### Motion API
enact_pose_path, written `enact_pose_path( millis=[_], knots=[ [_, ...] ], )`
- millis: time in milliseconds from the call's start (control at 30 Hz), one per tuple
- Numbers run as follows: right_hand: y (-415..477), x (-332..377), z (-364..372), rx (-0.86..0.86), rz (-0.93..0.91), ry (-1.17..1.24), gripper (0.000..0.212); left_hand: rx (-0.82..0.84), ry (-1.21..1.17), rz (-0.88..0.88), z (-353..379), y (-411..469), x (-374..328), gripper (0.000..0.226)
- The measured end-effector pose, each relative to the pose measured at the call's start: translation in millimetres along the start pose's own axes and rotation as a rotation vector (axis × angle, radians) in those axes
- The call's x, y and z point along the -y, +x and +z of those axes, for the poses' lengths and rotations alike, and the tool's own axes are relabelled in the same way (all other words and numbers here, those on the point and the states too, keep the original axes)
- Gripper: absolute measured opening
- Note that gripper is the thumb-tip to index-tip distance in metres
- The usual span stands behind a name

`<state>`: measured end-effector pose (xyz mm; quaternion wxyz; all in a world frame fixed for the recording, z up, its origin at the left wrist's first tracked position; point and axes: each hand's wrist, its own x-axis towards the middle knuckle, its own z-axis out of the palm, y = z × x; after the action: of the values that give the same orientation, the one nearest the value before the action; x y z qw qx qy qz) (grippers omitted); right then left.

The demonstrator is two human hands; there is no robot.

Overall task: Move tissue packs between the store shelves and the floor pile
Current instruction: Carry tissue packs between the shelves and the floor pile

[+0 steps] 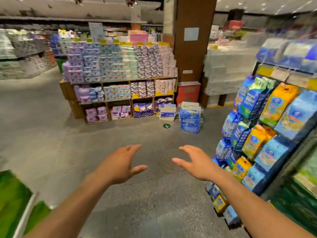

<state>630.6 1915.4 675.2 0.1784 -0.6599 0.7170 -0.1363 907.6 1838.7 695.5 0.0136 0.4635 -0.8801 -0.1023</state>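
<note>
A floor pile of blue tissue packs (190, 120) stands on the grey floor ahead, with a white and pale green pack (190, 105) on top and a white pack (168, 112) beside it to the left. My left hand (120, 163) and my right hand (195, 161) reach forward over bare floor, palms facing each other, fingers spread and straight, holding nothing. Both hands are well short of the pile. A rack of blue, orange and green tissue packs (267, 134) runs along my right.
A wooden shelf unit (118, 81) stacked with purple, pink and white packs stands ahead left of the pile. A brown pillar (192, 36) with a red box (188, 92) at its foot rises behind it. Green packs (12, 200) lie at my near left.
</note>
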Motion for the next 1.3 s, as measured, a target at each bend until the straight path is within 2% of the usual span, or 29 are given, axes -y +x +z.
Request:
enact_pose_path(
  millis=[167, 300, 367, 500, 667, 767, 800, 867, 900, 1000, 1100, 1300],
  knots=[
    [98.8, -54.6, -22.8, -0.053, 0.123, 0.035, 0.087, 0.019, 0.057, 0.200, -9.3, 160.6, 7.5, 0.093],
    [184.5, -121.8, -33.6, -0.106, 0.220, 0.057, 0.115, 0.061, 0.069, 0.309, 8.0, 296.4, 4.5, 0.086],
    [235.1, -154.9, -45.6, -0.119, 0.249, 0.073, 0.117, 0.084, 0.070, 0.329, 14.6, 366.6, 4.5, 0.086],
    [346.7, -198.9, -93.5, -0.152, 0.297, 0.097, 0.110, 0.127, 0.040, 0.304, 3.6, 495.0, 13.6, 0.092],
    [475.0, -239.7, -146.6, -0.115, 0.315, 0.109, 0.088, 0.104, 0.031, 0.310, -24.0, 650.0, 24.5, 0.087],
    [547.5, -265.6, -166.2, -0.108, 0.317, 0.111, 0.113, 0.093, -0.005, 0.332, -27.8, 737.4, 27.4, 0.086],
    [572.9, -276.1, -169.4, -0.108, 0.328, 0.117, 0.109, 0.097, -0.015, 0.340, -26.5, 766.7, 29.2, 0.086],
    [627.5, -301.3, -174.6, -0.125, 0.342, 0.106, 0.076, 0.103, -0.036, 0.351, -23.0, 826.2, 34.9, 0.085],
    [656.9, -312.6, -178.0, -0.144, 0.332, 0.081, 0.068, 0.102, -0.043, 0.360, -21.8, 857.3, 38.7, 0.085],
    [755.0, -346.4, -189.5, -0.140, 0.332, 0.042, 0.074, 0.090, -0.049, 0.388, -23.1, 959.3, 53.9, 0.085],
    [857.0, -379.1, -207.1, -0.141, 0.363, 0.084, 0.070, 0.101, -0.019, 0.409, -39.5, 1069.5, 69.4, 0.084],
    [1004.5, -420.3, -250.5, -0.125, 0.371, 0.088, 0.069, 0.105, 0.026, 0.411, -61.5, 1237.1, 94.6, 0.088]
  ],
)
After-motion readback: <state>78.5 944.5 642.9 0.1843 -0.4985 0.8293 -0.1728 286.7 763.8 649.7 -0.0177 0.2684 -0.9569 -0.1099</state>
